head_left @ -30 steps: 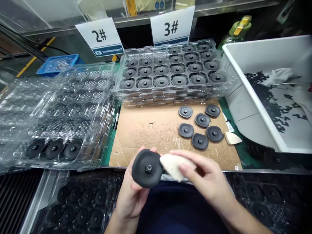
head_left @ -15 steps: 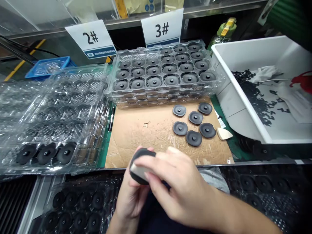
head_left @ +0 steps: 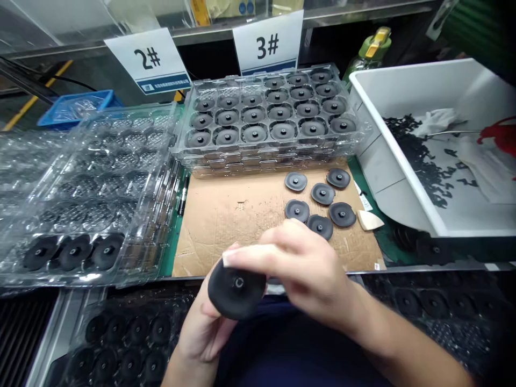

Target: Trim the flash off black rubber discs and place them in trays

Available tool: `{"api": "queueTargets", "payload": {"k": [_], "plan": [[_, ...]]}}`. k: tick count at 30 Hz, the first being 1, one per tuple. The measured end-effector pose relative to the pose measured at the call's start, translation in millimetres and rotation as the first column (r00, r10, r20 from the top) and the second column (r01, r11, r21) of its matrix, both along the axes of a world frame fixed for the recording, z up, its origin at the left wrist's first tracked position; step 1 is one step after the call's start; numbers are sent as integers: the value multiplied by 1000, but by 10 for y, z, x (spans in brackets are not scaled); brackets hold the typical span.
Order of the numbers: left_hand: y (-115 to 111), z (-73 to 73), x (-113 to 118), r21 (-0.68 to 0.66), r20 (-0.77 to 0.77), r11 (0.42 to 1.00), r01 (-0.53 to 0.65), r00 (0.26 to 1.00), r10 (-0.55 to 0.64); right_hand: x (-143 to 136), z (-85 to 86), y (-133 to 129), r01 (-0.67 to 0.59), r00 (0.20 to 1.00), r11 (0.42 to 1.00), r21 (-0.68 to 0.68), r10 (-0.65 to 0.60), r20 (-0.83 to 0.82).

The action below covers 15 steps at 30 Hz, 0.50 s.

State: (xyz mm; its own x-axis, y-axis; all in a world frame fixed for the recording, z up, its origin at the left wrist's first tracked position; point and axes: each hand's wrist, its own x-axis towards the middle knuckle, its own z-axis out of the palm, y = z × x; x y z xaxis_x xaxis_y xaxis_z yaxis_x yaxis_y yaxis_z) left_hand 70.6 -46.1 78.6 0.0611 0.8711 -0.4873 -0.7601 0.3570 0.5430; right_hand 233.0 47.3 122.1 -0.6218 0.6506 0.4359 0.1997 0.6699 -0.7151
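Observation:
A round black disc (head_left: 237, 290) with a small hollow stub at its centre is held up in front of me, its stub side facing the camera. My left hand (head_left: 209, 328) grips it from below and behind, its fingers mostly hidden by the disc. My right hand (head_left: 302, 269) is closed at the disc's upper right edge, one finger lying along the rim with a pale tip; its other fingers are curled and partly hidden. On the cardboard sheet (head_left: 217, 215) beyond my hands lie several similar loose discs (head_left: 342, 214).
A stacked clear tray (head_left: 266, 156) holding black discs stands behind the cardboard. At left, another clear tray (head_left: 121, 161) has three discs in its front row. A white bin (head_left: 395, 156) with small black scraps stands right, near a cream wedge (head_left: 370, 220) and a black pen (head_left: 183, 194).
The disc has turned from edge-on to showing its stub side and sits slightly lower. My right hand has shifted from across its face to its upper edge.

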Motion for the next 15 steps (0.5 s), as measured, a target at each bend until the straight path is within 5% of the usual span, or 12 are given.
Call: {"api": "queueTargets", "payload": {"k": [4, 7, 9, 12, 15], "plan": [[16, 134, -71, 78, 87, 996, 49, 995, -56, -15, -516, 15, 219, 975, 921, -323, -223, 26], [2, 132, -99, 90, 124, 995, 37, 991, -48, 32, -1009, -110, 210, 976, 903, -375, -172, 133], [-10, 90, -97, 82, 149, 996, 37, 988, -49, 66, -1173, -170, 175, 981, 908, -381, -128, 147], [-17, 41, -66, 78, 164, 995, 55, 984, -68, 99, -971, -159, 247, 967, 891, -381, -201, 157], [-17, 32, -6, 67, 105, 997, 47, 993, -54, 77, -412, -97, 269, 963, 926, -263, -261, 69]]}}
